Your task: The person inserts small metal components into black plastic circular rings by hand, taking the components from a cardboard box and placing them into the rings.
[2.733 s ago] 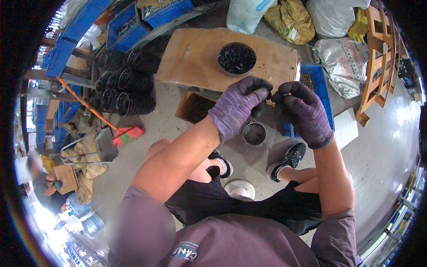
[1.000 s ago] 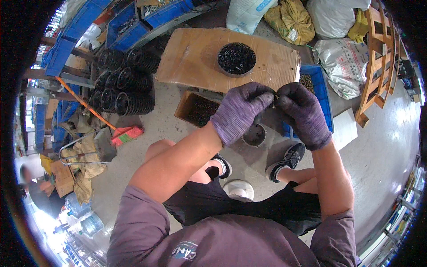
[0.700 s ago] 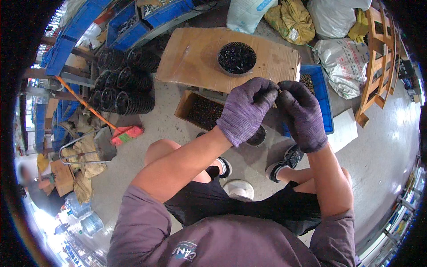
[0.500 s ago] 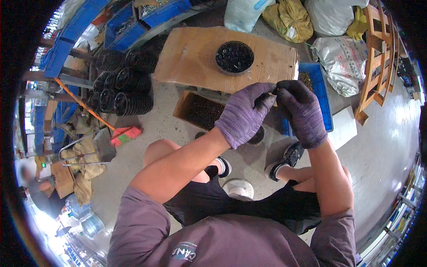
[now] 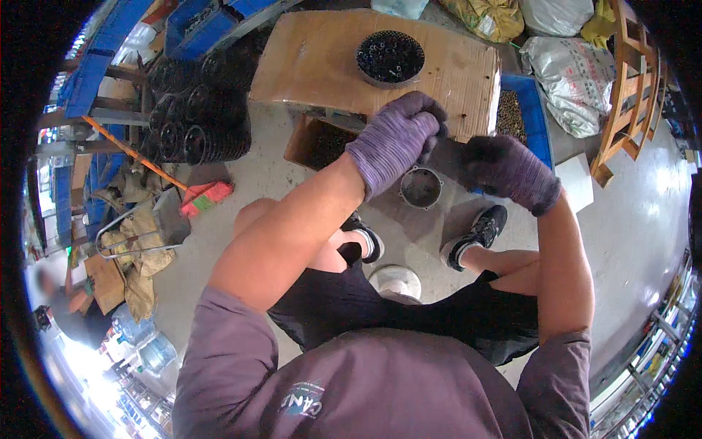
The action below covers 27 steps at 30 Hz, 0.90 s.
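My left hand [image 5: 398, 143], in a purple knitted glove with dark fingertips, is closed just over the near edge of the cardboard-topped table [image 5: 314, 58]. Whatever its curled fingers hold, if anything, is hidden. Farther right, my right hand [image 5: 515, 172], gloved alike, hangs near the blue bin [image 5: 542, 121] of small brass-coloured parts. Motion smears its dark fingers. On the cardboard stands a round black pan [image 5: 390, 58] heaped with small dark ring-shaped parts. Below and between my hands, a round metal housing with a dark inside [image 5: 421, 187] is on the floor.
A cardboard box [image 5: 296, 143] of small dark parts sits under the table's near edge. Stacked black reels [image 5: 197, 117] and an orange-handled broom [image 5: 208, 197] are at left. Sacks [image 5: 570, 80] and a wooden pallet [image 5: 621, 95] stand right. Another person [image 5: 69, 307] is far left.
My hands, together half a second ago, have come apart: the left moved up and left, the right lower and to the right. The metal housing between them has come into fuller view.
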Tool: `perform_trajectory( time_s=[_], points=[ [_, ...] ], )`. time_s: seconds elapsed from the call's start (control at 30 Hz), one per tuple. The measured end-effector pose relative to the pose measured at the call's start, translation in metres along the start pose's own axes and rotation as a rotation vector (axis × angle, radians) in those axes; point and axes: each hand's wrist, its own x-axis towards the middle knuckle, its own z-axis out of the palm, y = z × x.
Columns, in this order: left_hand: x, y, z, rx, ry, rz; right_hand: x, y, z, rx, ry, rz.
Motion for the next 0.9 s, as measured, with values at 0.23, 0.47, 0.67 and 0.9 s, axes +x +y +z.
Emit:
perform_trajectory(
  time_s=[0.23, 0.47, 0.67, 0.9],
  points=[
    [0.007, -0.013, -0.007, -0.136, -0.133, 0.035, 0.003, 0.008, 0.01, 0.09, -0.072, 0.051],
    [0.006, -0.01, 0.003, -0.418, -0.049, 0.089, 0.011, -0.008, 0.021, -0.23, 0.42, -0.521],
    [0.0, -0.003, 0.006, -0.339, -0.016, 0.188, 0.008, -0.036, 0.028, -0.256, 0.458, -0.176],
    [-0.011, 0.0, 0.004, -0.245, -0.128, 0.074, 0.011, -0.028, 0.043, -0.14, 0.41, -0.393]
  ],
)
